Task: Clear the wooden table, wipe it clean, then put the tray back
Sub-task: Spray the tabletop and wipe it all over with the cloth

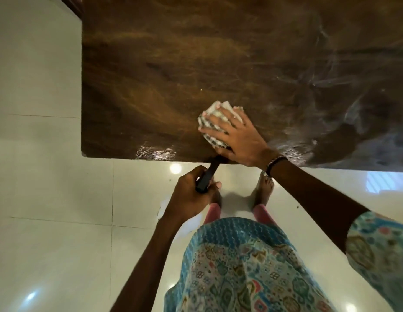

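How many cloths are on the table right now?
1. The cloth lies near the table's front edge, pressed under the right hand. The left hand grips a dark handle, not a cloth.

- Tunic (245,266): long, light blue, busy multicolour print; wavy zigzag band across the top, medallion and floral motifs below.
- Right sleeve (380,246): same print, ends above the elbow.
- Trousers (213,212): pink, visible at the shins.
- Right wrist: dark beaded bracelet (276,162).
- Feet (266,188) bare.
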Demonstrator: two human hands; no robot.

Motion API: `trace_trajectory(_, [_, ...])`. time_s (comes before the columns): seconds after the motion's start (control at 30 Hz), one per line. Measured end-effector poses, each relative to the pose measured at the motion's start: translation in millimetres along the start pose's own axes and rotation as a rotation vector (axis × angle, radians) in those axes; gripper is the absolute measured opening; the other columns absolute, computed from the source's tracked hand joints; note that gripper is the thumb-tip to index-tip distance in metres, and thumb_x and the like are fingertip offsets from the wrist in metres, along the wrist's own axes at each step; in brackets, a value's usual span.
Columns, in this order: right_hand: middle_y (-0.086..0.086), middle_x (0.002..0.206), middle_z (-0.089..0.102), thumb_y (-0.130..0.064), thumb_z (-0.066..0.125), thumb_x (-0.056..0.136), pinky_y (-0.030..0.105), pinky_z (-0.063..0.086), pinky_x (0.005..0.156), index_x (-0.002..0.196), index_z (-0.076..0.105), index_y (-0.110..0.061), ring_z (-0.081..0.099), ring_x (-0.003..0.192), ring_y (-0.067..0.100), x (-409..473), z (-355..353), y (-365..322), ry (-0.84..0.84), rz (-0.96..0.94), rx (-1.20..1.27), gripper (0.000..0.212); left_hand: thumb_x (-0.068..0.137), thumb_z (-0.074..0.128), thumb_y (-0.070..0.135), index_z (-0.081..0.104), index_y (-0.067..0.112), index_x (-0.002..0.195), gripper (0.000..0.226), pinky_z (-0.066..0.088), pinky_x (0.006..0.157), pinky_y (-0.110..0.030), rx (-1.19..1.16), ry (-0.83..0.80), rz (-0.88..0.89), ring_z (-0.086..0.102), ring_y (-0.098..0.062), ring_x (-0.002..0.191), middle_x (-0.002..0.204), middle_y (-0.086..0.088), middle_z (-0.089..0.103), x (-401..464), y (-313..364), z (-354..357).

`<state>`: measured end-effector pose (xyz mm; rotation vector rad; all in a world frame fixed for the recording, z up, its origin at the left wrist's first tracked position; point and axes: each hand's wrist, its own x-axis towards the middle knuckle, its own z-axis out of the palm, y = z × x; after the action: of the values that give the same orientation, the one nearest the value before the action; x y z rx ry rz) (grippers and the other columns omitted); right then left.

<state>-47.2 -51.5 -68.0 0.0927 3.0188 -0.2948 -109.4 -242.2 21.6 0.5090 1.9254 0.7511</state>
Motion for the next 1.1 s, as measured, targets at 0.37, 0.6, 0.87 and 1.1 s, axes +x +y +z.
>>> trace_trajectory(0.37, [-0.005,0.160,0.017,-0.050,0.031,0.097,0.046,0.012,0.118,0.149,0.022,-0.039,0.010,0.148,0.023,-58,-30,130,-0.102,0.096,0.015,0.054,0.085,0.065,0.027,0.060,0.006,0.104,0.029,0.027,0.062,-0.018,0.178,-0.028,0.029,0.042,-0.012,0.080,0.082,0.001,0.057,8,50,110])
trace_trajectory(0.6, [-0.005,0.160,0.017,-0.049,0.031,0.097,0.046,0.007,0.118,0.149,0.024,-0.037,0.008,0.149,0.023,-66,-31,146,-0.113,0.001,0.037,0.053,0.083,0.067,0.023,0.057,0.007,0.094,0.022,0.026,0.059,-0.019,0.247,0.023,-0.036,0.043,-0.012,0.077,0.078,0.003,0.048,15,62,126])
trace_trajectory(0.87, [0.000,0.158,0.024,-0.046,0.036,0.093,0.056,0.009,0.116,0.146,0.033,-0.034,0.015,0.147,0.031,-73,-18,94,-0.039,0.135,0.116,0.055,0.080,0.071,0.016,0.066,0.009,0.097,0.019,0.042,0.061,-0.008,0.070,0.200,-0.158,0.060,-0.009,0.064,0.069,0.002,0.063,24,51,96])
trace_trajectory(1.1, [0.004,0.148,0.044,-0.045,0.040,0.089,0.054,0.018,0.116,0.135,0.050,-0.027,0.030,0.141,0.034,-118,0,49,-0.071,-0.117,0.090,0.050,0.081,0.069,0.011,0.064,0.013,0.093,0.014,0.038,0.062,0.001,0.002,0.195,-0.103,0.054,0.012,0.062,0.078,0.006,0.063,31,70,86])
